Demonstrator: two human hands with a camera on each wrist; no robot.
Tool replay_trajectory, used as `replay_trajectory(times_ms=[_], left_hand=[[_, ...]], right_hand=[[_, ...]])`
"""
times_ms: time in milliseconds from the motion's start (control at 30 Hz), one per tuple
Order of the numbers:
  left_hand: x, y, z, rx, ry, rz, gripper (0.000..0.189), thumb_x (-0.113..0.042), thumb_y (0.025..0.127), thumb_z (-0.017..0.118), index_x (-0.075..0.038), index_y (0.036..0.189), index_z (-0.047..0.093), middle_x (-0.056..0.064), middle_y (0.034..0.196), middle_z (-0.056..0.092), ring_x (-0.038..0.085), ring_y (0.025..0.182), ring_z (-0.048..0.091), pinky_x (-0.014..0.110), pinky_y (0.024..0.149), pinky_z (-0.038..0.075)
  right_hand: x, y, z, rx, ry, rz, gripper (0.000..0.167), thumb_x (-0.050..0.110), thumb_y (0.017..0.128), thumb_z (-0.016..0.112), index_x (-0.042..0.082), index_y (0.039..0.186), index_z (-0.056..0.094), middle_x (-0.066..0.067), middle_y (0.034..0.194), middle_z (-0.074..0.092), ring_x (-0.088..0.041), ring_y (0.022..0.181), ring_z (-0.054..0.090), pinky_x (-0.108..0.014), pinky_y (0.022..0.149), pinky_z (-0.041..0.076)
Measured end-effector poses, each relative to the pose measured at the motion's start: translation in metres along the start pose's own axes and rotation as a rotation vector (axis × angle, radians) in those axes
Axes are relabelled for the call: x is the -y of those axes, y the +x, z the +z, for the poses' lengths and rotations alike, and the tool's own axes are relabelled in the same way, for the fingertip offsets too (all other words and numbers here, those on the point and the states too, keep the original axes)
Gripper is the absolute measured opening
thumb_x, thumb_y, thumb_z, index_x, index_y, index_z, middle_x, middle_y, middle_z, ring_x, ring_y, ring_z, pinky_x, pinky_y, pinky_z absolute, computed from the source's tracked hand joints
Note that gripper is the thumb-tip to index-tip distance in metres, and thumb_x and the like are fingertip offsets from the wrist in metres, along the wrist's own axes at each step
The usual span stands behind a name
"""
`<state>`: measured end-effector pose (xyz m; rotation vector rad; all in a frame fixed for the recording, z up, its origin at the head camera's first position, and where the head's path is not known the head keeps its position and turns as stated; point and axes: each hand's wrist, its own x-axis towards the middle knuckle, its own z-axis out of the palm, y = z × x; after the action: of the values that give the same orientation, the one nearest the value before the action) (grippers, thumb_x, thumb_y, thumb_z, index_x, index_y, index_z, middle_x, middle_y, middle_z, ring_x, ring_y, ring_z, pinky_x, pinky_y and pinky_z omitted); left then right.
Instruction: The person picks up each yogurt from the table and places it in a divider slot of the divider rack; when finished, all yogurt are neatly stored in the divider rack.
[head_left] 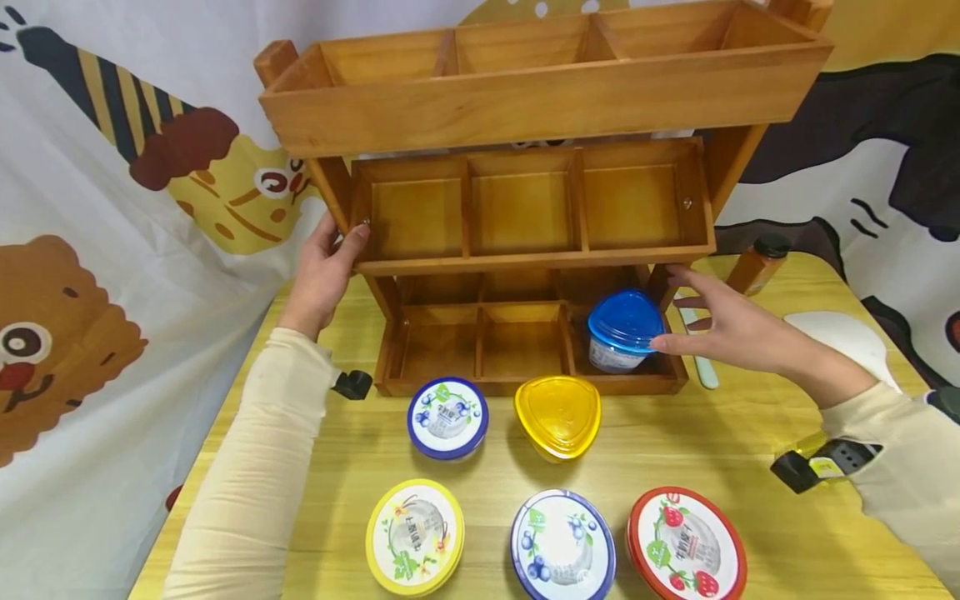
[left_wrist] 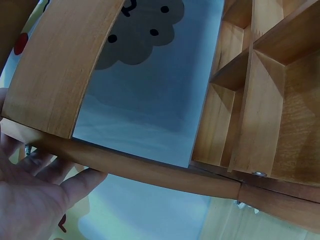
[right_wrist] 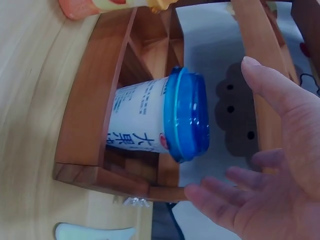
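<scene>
A three-tier wooden shelf (head_left: 525, 258) stands on the table. My left hand (head_left: 322, 271) grips its left side post at the middle tier, thumb in front and fingers partly hidden behind. In the left wrist view the fingers (left_wrist: 82, 187) lie against the post. A white cup with a blue lid (head_left: 626, 329) stands in the bottom tier's right compartment. Beside it is my right hand (head_left: 738, 325), fingers spread, thumb tip overlapping the lid's edge in the head view. The right wrist view shows a gap between this hand and the cup (right_wrist: 140, 117).
In front of the shelf sit a blue-rimmed tub (head_left: 448, 419), a yellow-lidded cup (head_left: 558, 417), a yellow-rimmed tub (head_left: 415, 537), another blue-rimmed tub (head_left: 562, 546) and a red-rimmed tub (head_left: 686, 546). Right of the shelf are a dark-capped jar (head_left: 757, 265) and a pale green-handled utensil (head_left: 705, 371).
</scene>
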<state>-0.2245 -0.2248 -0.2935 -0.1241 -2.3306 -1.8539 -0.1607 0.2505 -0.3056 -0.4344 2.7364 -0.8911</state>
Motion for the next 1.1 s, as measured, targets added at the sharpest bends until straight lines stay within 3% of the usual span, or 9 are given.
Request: replay_trajectory(times_ms=[233, 467, 700, 867, 1100], left_hand=[[-0.001, -0.001, 0.001, -0.004, 0.013, -0.003, 0.048, -0.033, 0.101, 0.054, -0.024, 0.147, 0.043, 0.007, 0.149, 0.046, 0.026, 0.131, 0.05, 0.043, 0.102, 0.048], [-0.001, -0.001, 0.0, 0.0, 0.015, -0.007, 0.049, -0.034, 0.101, 0.055, -0.026, 0.148, 0.042, 0.005, 0.151, 0.044, 0.026, 0.134, 0.049, 0.044, 0.103, 0.048], [0.0, 0.0, 0.0, -0.003, 0.013, -0.005, 0.048, -0.034, 0.101, 0.055, -0.025, 0.147, 0.043, 0.005, 0.151, 0.044, 0.025, 0.134, 0.049, 0.043, 0.103, 0.047], [0.0, -0.001, -0.001, -0.001, 0.01, -0.004, 0.048, -0.034, 0.101, 0.055, -0.025, 0.147, 0.043, 0.005, 0.15, 0.045, 0.025, 0.133, 0.049, 0.044, 0.103, 0.048], [0.0, -0.001, -0.001, 0.005, 0.013, 0.0, 0.048, -0.033, 0.101, 0.054, -0.026, 0.148, 0.042, 0.005, 0.151, 0.044, 0.026, 0.132, 0.05, 0.04, 0.1, 0.049]], right_hand=[[0.014, -0.009, -0.002, 0.023, -0.036, -0.03, 0.104, 0.041, 0.086, 0.075, 0.001, 0.157, 0.01, -0.03, 0.157, 0.019, -0.05, 0.133, 0.038, -0.062, 0.098, 0.045], [0.039, -0.018, 0.007, 0.026, -0.046, -0.159, 0.098, 0.039, 0.084, 0.078, 0.005, 0.156, 0.021, -0.024, 0.155, 0.031, -0.043, 0.13, 0.045, -0.058, 0.094, 0.05], [0.057, -0.024, 0.021, 0.056, -0.053, -0.261, 0.096, 0.042, 0.083, 0.078, 0.008, 0.155, 0.024, -0.02, 0.154, 0.033, -0.039, 0.127, 0.051, -0.051, 0.091, 0.054], [0.064, -0.024, 0.033, 0.087, -0.076, -0.279, 0.098, 0.048, 0.082, 0.078, 0.012, 0.156, 0.025, -0.017, 0.155, 0.034, -0.035, 0.131, 0.048, -0.05, 0.095, 0.052], [0.072, -0.021, 0.046, 0.137, -0.101, -0.26, 0.101, 0.055, 0.078, 0.078, 0.015, 0.156, 0.027, -0.017, 0.156, 0.033, -0.038, 0.139, 0.038, -0.061, 0.101, 0.044]])
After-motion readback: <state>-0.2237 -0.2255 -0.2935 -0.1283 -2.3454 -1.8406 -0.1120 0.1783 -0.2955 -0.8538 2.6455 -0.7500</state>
